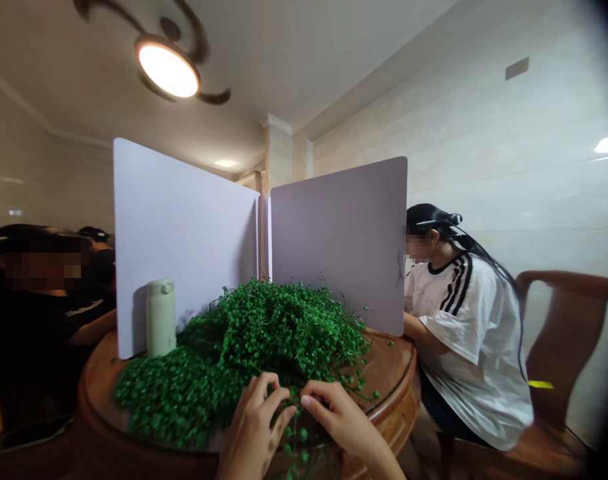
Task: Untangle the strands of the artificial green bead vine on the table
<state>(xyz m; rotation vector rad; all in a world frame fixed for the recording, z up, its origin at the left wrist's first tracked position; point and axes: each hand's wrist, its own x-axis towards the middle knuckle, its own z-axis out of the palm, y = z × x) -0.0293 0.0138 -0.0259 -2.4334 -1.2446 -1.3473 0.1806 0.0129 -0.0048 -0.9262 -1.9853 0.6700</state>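
A green sprig (303,435) with small round pods hangs between my hands at the table's near edge. My left hand (257,423) pinches near its top with thumb and forefinger. On the other side, my right hand (341,417) has its fingers curled and pressed together at the same stem. The exact grip of the fingertips is partly hidden. Just beyond my hands rises a tangled heap of green stems (284,320) bearing round pods. A denser pile of round green pods (169,400) spreads over the table to the left.
The round wooden table (391,357) carries upright white divider panels (339,247) behind the heap. A pale green flask (161,320) stands at the left panel. One person (474,333) sits at right beside a wooden chair (559,333); people in dark clothes (44,327) are at left.
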